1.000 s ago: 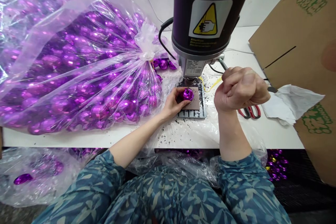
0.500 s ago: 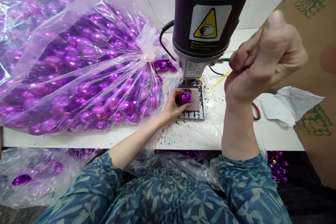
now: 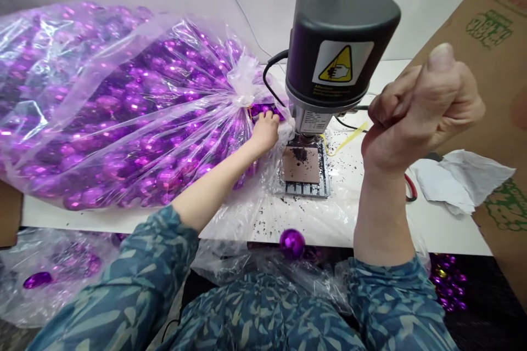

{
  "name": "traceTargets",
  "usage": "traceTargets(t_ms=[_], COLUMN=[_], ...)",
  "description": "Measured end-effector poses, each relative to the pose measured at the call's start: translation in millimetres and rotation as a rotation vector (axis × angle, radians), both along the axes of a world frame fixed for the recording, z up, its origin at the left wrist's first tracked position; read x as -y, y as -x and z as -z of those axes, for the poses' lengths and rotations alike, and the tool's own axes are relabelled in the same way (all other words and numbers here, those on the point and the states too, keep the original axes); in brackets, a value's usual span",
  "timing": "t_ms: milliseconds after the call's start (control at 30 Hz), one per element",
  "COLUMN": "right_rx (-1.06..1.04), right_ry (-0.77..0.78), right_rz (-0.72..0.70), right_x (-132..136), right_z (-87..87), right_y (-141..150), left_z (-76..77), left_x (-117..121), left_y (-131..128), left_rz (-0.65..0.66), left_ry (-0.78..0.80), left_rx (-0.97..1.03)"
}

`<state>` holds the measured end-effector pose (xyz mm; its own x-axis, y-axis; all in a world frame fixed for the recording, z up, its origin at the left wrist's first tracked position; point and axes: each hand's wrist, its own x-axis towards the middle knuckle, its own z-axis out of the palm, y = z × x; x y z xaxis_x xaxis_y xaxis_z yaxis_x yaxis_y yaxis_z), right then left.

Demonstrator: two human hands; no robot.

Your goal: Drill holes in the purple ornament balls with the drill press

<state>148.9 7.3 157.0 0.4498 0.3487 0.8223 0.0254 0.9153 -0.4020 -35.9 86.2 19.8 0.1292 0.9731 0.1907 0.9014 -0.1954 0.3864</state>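
My left hand (image 3: 265,130) reaches to several shiny purple balls (image 3: 263,108) by the knotted neck of a big clear bag (image 3: 123,109) full of them. Its fingers are slightly apart over the balls, their tips partly hidden. My right hand (image 3: 424,107) is raised in a closed fist to the right of a black drill press (image 3: 343,44); whatever lies inside the fist is hidden. Under the drill sits a brown square plate (image 3: 302,170) with a small hole and dark shavings, on a slotted metal base (image 3: 325,189). One purple ball (image 3: 292,244) is at the table's front edge.
A cardboard box (image 3: 502,175) stands at the right. Crumpled white paper (image 3: 457,178) and a red-handled tool (image 3: 410,189) lie beside my right forearm. Clear plastic film (image 3: 230,258) hangs along the front edge. Dark shavings dot the white table (image 3: 263,225).
My left hand has left the ball at the plate and moved up-left to the balls by the bag. That purple ball now appears at the front edge. My right fist stays raised.
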Motion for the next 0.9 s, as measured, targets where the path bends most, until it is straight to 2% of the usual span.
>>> traceTargets(t_ms=[67,133,233,333,433,533,733,900], right_rx=[-0.003,0.007,0.035,0.063,0.055,0.022,0.015,0.030], right_ry=[0.005,0.010,0.035,0.049,0.023,-0.022,-0.010,0.047], right_rz=[0.015,0.028,0.034,0.025,0.007,-0.003,0.031,0.046], right_x=[1,2,4,6,6,4,4,8], right_z=[-1.0,-1.6,-0.9,1.1,2.6,3.2,3.9,3.6], right_y=[1,0,-1,-2,-2,-1,0,0], left_z=[-5.5,-6.9,-4.3,-3.6,-10.0,-22.3,-45.4,-45.8], left_x=[-33,-52,-59,-55,-42,-17,46,77], left_y=[-4,-6,-2,6,12,16,24,26], left_rz=[-0.097,-0.141,-0.164,-0.163,-0.109,-0.049,-0.044,-0.046], left_ry=[0.103,0.137,0.129,0.129,0.091,0.114,0.549,0.849], left_rx=[-0.087,-0.093,-0.071,-0.057,0.092,0.400,1.187,1.560])
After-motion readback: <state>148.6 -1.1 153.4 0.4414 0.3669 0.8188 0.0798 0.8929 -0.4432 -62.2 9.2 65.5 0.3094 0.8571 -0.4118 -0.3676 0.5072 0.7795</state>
